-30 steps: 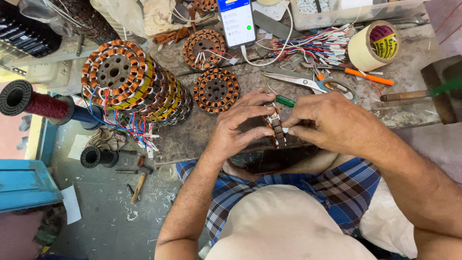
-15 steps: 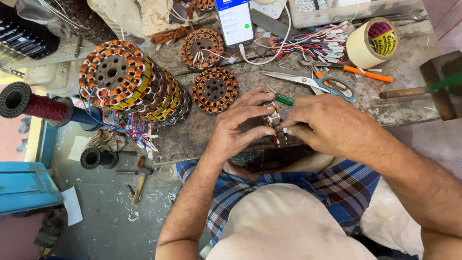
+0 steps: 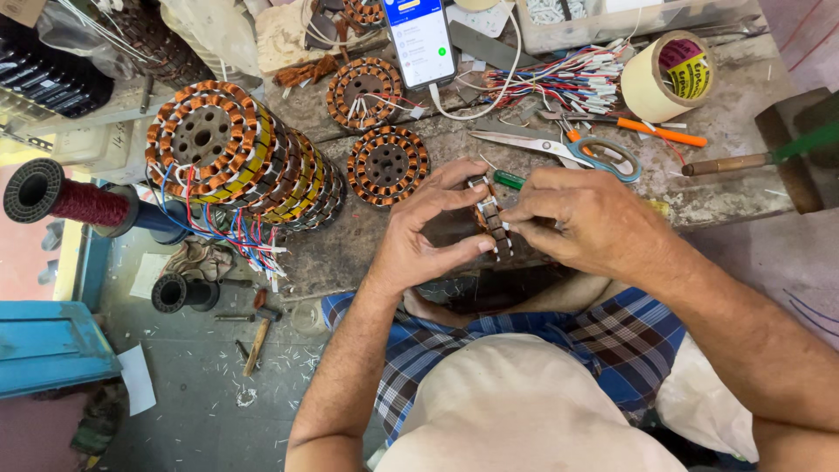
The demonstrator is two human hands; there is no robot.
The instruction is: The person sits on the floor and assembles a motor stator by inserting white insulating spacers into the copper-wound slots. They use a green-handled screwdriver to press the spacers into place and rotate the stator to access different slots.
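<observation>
From the head camera I see my left hand and right hand with fingers clamped on a small wound coil piece just above the bench, and I think loose fingers could drop it or snag its thin wire

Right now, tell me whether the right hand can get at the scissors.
Probably yes. The right hand sits just below the scissors with nothing between them, but it and the left hand hold a small stator piece.
</observation>
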